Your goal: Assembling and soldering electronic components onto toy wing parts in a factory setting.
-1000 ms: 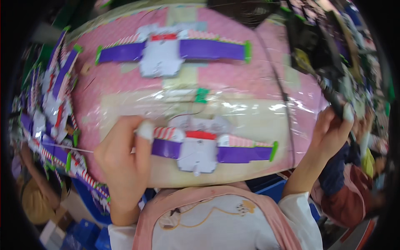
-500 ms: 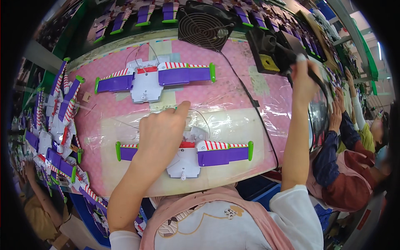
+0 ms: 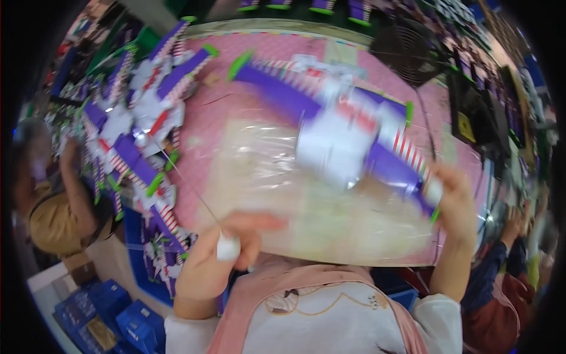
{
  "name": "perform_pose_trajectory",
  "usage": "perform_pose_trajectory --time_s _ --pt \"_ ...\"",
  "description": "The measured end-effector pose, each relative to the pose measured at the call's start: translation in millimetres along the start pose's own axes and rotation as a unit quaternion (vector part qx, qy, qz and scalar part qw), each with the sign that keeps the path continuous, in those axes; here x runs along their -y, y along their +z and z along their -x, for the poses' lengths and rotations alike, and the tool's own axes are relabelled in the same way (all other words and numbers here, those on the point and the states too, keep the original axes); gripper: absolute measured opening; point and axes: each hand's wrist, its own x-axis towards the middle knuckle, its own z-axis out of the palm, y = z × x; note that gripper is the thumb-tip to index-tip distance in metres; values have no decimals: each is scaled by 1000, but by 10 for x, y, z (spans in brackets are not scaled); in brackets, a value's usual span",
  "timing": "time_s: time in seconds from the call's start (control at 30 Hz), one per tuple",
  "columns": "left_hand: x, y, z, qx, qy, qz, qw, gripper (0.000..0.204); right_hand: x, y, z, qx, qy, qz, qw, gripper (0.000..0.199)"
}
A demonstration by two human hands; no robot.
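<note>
While the left hand [image 3: 215, 259] pinches a thin wire [image 3: 188, 183], the right hand [image 3: 457, 197] grips a blurred winged toy [image 3: 342, 127].

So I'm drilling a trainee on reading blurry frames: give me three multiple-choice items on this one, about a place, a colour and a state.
1. Where is the pile of toy wings? A on the left; B on the right; C on the fan.
2. What colour is the mat? A blue; B pink; C yellow.
3. What does the right hand do? A rests flat and empty; B holds the wing toy by its tip; C grips the fan.

A: the pile lies at the table's left edge.
B: the mat is pink.
B: the right hand grips the end of the wing toy, lifted and blurred. The fan stands apart.
</note>
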Motion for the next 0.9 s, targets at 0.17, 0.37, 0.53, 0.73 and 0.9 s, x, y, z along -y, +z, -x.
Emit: perform_pose_trajectory --time_s 0.17,0.37,0.53,0.73,0.9 --pt "-313 -565 23 -455 140 -357 804 44 369 -146 -1185 99 -86 -80 988 25" --pt "5 -1032 190 -461 119 -213 853 50 477 169 -1000 -275 -349 246 861 40" --pt "-30 -847 60 -512 223 -142 817 34 682 889 -188 -35 -439 240 865 21" --pt "-61 -232 289 -247 184 -145 940 15 793 557 291 -128 -485 157 851 21" --pt "222 -157 -18 -3 128 -227 965 21 598 749 75 115 -523 282 796 22"
